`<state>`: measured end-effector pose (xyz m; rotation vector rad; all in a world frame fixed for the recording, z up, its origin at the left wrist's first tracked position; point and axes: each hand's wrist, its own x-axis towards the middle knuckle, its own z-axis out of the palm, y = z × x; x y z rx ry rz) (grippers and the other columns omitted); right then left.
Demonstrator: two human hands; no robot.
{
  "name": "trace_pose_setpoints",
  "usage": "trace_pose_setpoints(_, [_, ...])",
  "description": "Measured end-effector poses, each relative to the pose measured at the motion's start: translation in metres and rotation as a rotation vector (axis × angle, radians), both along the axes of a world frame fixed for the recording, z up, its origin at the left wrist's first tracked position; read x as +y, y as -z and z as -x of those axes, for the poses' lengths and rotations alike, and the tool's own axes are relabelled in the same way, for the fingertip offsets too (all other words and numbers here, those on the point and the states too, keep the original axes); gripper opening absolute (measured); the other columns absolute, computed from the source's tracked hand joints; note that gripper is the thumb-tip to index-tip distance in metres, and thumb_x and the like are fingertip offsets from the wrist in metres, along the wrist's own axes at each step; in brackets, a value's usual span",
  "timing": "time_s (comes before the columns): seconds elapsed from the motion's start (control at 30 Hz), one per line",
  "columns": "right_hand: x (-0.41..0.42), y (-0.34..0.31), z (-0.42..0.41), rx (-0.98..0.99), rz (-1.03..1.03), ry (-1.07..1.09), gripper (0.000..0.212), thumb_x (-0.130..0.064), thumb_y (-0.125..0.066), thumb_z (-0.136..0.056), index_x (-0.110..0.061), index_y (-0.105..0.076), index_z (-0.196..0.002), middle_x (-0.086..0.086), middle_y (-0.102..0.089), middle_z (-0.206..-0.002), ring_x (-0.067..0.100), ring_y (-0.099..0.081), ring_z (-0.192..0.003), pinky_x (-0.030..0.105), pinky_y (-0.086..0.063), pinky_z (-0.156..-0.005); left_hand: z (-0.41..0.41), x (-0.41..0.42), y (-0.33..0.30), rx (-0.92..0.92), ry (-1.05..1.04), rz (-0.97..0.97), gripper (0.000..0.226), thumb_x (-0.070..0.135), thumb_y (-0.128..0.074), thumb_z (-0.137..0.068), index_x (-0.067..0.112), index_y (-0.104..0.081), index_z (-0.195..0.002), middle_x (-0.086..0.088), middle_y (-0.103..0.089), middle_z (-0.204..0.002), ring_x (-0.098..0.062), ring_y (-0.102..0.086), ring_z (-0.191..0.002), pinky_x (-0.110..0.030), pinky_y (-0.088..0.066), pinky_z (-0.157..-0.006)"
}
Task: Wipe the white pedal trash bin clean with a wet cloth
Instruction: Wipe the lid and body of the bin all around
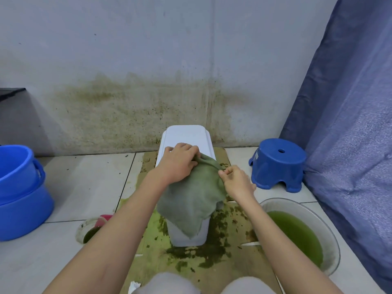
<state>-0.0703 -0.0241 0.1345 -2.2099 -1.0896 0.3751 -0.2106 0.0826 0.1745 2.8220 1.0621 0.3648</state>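
The white pedal trash bin (186,136) stands on stained cardboard (229,251) against the wall, its lid closed. A grey-green cloth (191,200) is draped over the bin's near part and hangs down its front. My left hand (178,162) lies on the lid and grips the cloth's far edge with curled fingers. My right hand (237,181) pinches the cloth's right edge beside the bin. The pedal is hidden.
A clear basin of green water (301,234) sits at the right. A blue stool (277,164) stands by a blue curtain (347,134). Stacked blue buckets (21,187) are at the left. A small dish with a pink object (93,225) lies near my left arm. The wall is stained green.
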Motion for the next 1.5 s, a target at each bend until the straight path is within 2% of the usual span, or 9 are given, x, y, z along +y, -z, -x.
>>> trace_pose_setpoints(0.17, [-0.003, 0.012, 0.009, 0.999, -0.154, -0.072, 0.079, -0.065, -0.058, -0.078, -0.015, -0.036, -0.136, 0.005, -0.056, -0.127, 0.020, -0.060, -0.106, 0.040, -0.056, -0.081, 0.006, -0.006, -0.007, -0.446, -0.032, 0.417, 0.020, 0.012, -0.059, -0.090, 0.021, -0.043, -0.100, -0.003, -0.061, -0.092, -0.020, -0.057, -0.087, -0.029, -0.047, -0.071])
trace_pose_setpoints(0.3, [-0.021, 0.000, -0.002, 0.965, -0.201, -0.108, 0.038, -0.026, -0.079, -0.072, -0.004, -0.067, -0.101, 0.001, -0.074, -0.084, 0.009, -0.070, -0.068, 0.021, -0.053, -0.051, 0.017, -0.012, -0.027, -0.571, -0.064, 0.721, 0.036, 0.022, -0.069, -0.086, 0.022, -0.050, -0.117, 0.001, -0.061, -0.087, -0.012, -0.060, -0.081, -0.021, -0.046, -0.071])
trace_pose_setpoints(0.47, [-0.027, -0.044, -0.011, 0.790, -0.474, -0.097, 0.009, -0.012, -0.078, -0.074, -0.013, -0.070, -0.078, -0.006, -0.073, -0.067, 0.003, -0.068, -0.061, 0.013, -0.049, -0.049, 0.043, -0.009, -0.054, -0.506, 0.134, 0.944, 0.037, 0.039, -0.069, -0.079, 0.012, -0.071, -0.104, 0.001, -0.074, -0.100, -0.009, -0.068, -0.097, -0.017, -0.053, -0.085])
trace_pose_setpoints(0.77, [0.009, -0.152, 0.017, 0.631, -0.893, -0.283, 0.008, -0.021, -0.066, -0.087, -0.018, -0.066, -0.080, -0.009, -0.067, -0.074, 0.000, -0.064, -0.070, 0.015, -0.051, -0.063, 0.044, -0.002, -0.114, -1.208, 0.107, 0.640, 0.020, 0.036, -0.058, -0.093, 0.023, -0.069, -0.104, 0.007, -0.072, -0.098, -0.007, -0.066, -0.093, -0.023, -0.055, -0.081])
trace_pose_setpoints(1.03, [0.014, -0.057, 0.024, 0.270, -0.366, -0.120, 0.042, -0.026, -0.069, -0.085, -0.017, -0.055, -0.124, 0.002, -0.056, -0.126, 0.020, -0.053, -0.114, 0.033, -0.048, -0.089, 0.064, -0.013, -0.020, -0.803, -0.262, 0.611, 0.019, 0.029, -0.055, -0.096, 0.017, -0.064, -0.108, -0.001, -0.069, -0.106, -0.019, -0.063, -0.099, -0.033, -0.053, -0.080])
trace_pose_setpoints(1.13, [0.016, -0.037, 0.028, 0.198, -0.361, -0.065, 0.044, -0.024, -0.063, -0.089, -0.017, -0.047, -0.130, 0.003, -0.056, -0.126, 0.020, -0.053, -0.111, 0.036, -0.046, -0.090, 0.055, -0.010, 0.000, -0.518, -0.400, 0.136, 0.039, 0.026, -0.052, -0.096, 0.013, -0.048, -0.133, -0.005, -0.057, -0.129, -0.026, -0.051, -0.117, -0.040, -0.041, -0.098])
trace_pose_setpoints(1.23, [0.020, -0.039, 0.020, 0.173, -0.451, 0.026, 0.031, -0.021, -0.052, -0.095, -0.016, -0.052, -0.126, 0.002, -0.058, -0.125, 0.020, -0.053, -0.113, 0.039, -0.044, -0.094, 0.036, -0.012, 0.002, -0.221, -0.037, -0.275, 0.043, 0.034, -0.045, -0.098, 0.026, -0.042, -0.140, 0.005, -0.044, -0.145, -0.024, -0.032, -0.137, -0.042, -0.021, -0.110])
trace_pose_setpoints(1.33, [0.024, -0.045, 0.019, 0.194, -0.515, 0.059, 0.027, -0.018, -0.045, -0.098, -0.011, -0.057, -0.122, 0.005, -0.061, -0.121, 0.019, -0.055, -0.110, 0.033, -0.044, -0.091, 0.016, -0.014, 0.013, 0.124, 0.195, -0.094, 0.051, 0.056, -0.019, -0.098, 0.043, -0.021, -0.147, 0.018, -0.017, -0.156, -0.010, -0.005, -0.146, -0.041, -0.002, -0.116])
trace_pose_setpoints(1.5, [0.024, -0.039, 0.015, 0.174, -0.474, 0.025, 0.029, -0.022, -0.041, -0.099, -0.014, -0.056, -0.123, 0.002, -0.061, -0.121, 0.011, -0.052, -0.100, 0.025, -0.038, -0.079, 0.025, 0.008, 0.029, -0.112, -0.370, 0.134, 0.046, 0.051, -0.018, -0.099, 0.046, -0.030, -0.143, 0.012, -0.021, -0.156, -0.025, -0.021, -0.141, -0.046, -0.018, -0.113])
